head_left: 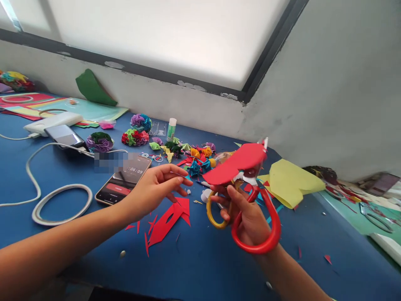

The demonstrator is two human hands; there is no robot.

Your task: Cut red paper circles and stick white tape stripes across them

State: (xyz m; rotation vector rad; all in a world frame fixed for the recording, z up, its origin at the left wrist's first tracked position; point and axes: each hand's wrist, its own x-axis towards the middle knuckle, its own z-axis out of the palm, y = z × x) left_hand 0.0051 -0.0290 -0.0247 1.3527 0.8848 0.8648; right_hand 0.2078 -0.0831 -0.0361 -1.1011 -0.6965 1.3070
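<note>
In my right hand (247, 213) is a pair of scissors (274, 225) with one red loop and one yellow loop. A cut piece of red paper (234, 163) is raised by the same hand, across the blades, so most of the blades are hidden. A blade tip shows past the paper's upper right edge. My left hand (159, 182) is held over the table beside the phone (112, 186), its fingers loosely bent and apart, with nothing in them. Below it lies a red paper offcut (167, 223) with a slit in it, among thin red scraps.
Folded paper flowers (200, 167) and a glue stick (171, 128) stand toward the wall. A yellow paper piece (291, 184) lies at right. Farther left are a coiled white cable (62, 186), a second phone (65, 136), a power bank (53, 122) and coloured sheets (103, 113).
</note>
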